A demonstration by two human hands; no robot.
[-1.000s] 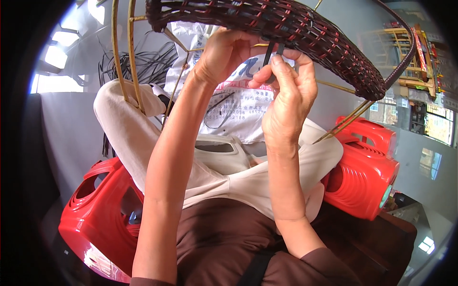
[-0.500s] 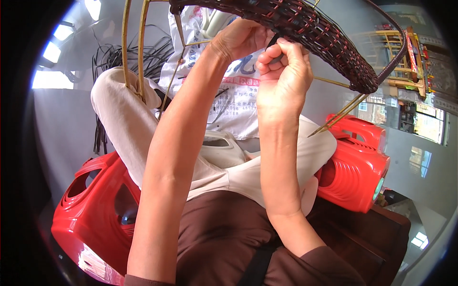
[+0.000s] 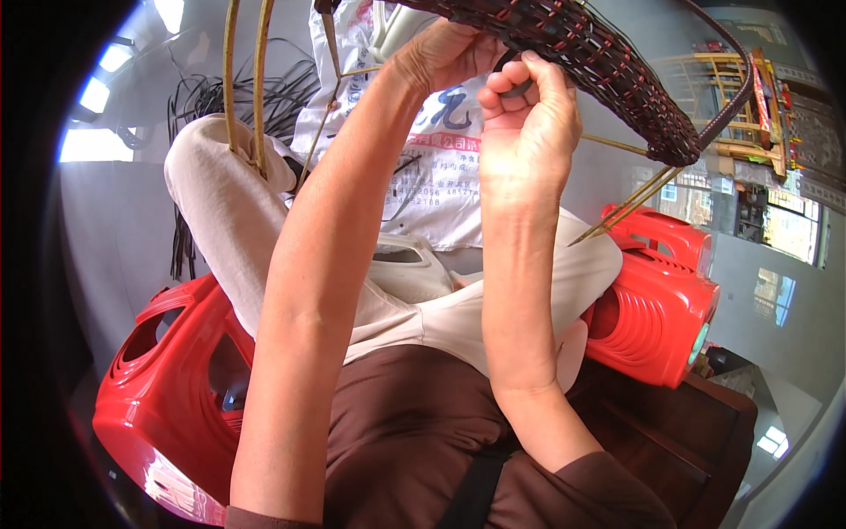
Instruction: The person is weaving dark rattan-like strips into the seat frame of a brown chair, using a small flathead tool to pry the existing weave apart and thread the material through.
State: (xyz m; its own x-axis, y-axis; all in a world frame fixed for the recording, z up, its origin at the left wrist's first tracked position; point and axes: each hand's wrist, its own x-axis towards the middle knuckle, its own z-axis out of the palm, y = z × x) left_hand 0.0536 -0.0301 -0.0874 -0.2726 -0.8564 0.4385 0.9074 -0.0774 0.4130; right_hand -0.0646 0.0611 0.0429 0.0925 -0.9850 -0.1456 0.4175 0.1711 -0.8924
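Observation:
A dark brown woven band with red flecks point(image 3: 608, 79), on a frame of tan rods point(image 3: 259, 75), arches across the top. My left hand point(image 3: 449, 55) is up at its underside, fingers bent and partly hidden behind it, so what they hold is unclear. My right hand point(image 3: 529, 123) is just below the band, palm toward me, fingers curled and thumb raised, pinching a dark flat strip point(image 3: 506, 60) at the weave. My legs are crossed beneath the frame, the rods resting against my knees.
Loose black strips point(image 3: 207, 97) lie at the left back, beside a white printed sack point(image 3: 423, 189). Red plastic stools point(image 3: 159, 388) point(image 3: 652, 326) flank me. A small pale stool point(image 3: 401, 264) sits between my legs. Wooden furniture point(image 3: 740, 106) stands at the right back.
Both hands have moved upward in the picture, with the band riding slightly higher. My right hand has turned its palm more toward me and curled its fingers at the strip.

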